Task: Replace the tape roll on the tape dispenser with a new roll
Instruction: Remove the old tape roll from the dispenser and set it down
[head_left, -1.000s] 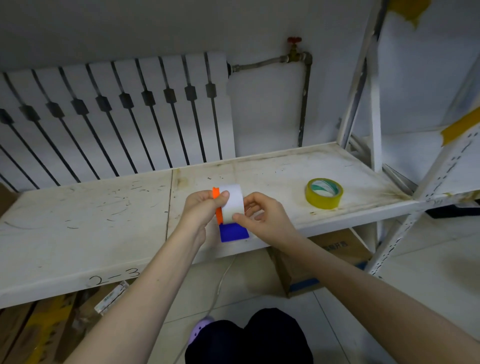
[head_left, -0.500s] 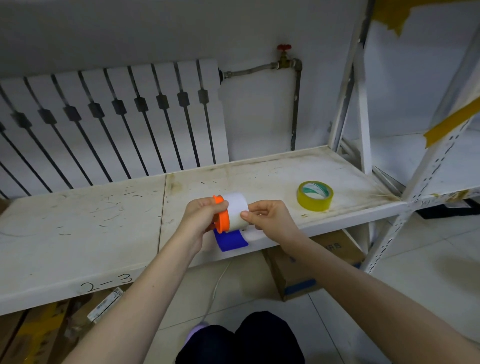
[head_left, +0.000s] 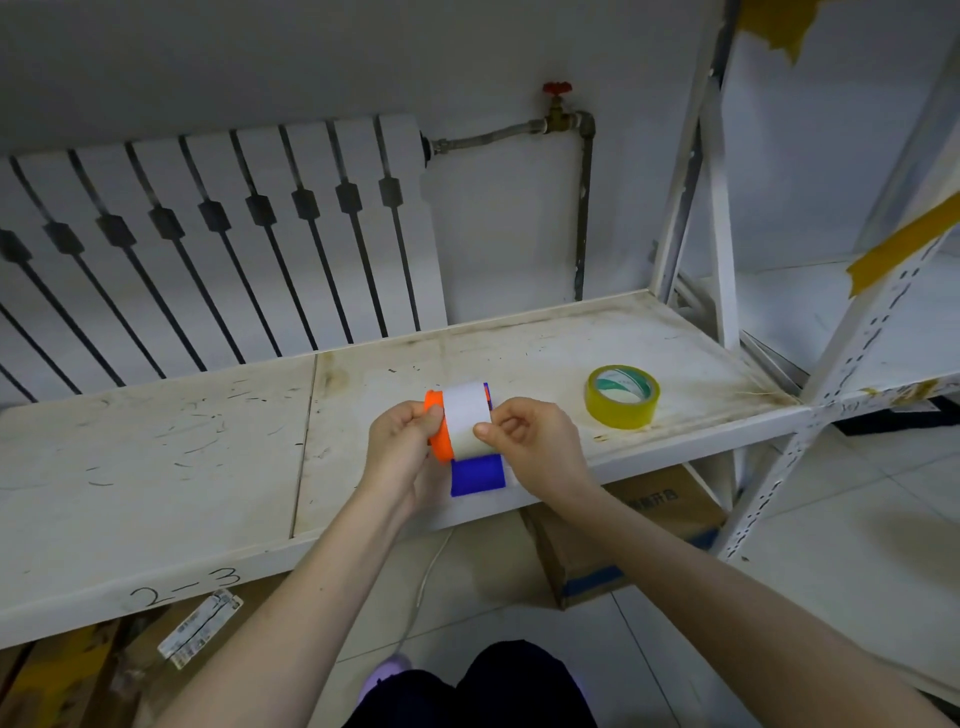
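Both hands pinch the dispenser (head_left: 470, 441) above the shelf (head_left: 156, 467): left hand (head_left: 402, 447) on its orange side, right hand (head_left: 530, 441) on the white roll (head_left: 466, 415); yellow roll (head_left: 622, 396) lies right.

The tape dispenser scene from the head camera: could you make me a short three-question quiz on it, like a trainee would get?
1. True or false: the yellow tape roll lies flat on the white shelf, apart from both hands.
2. Which hand grips the orange side of the tape dispenser? A) left hand B) right hand C) neither
3. Fill in: the roll seated on the dispenser is ____ in colour.

Key: 1 true. 2 A. 3 white; the right hand's fingertips pinch this white tape roll, and the dispenser's blue part shows below it.
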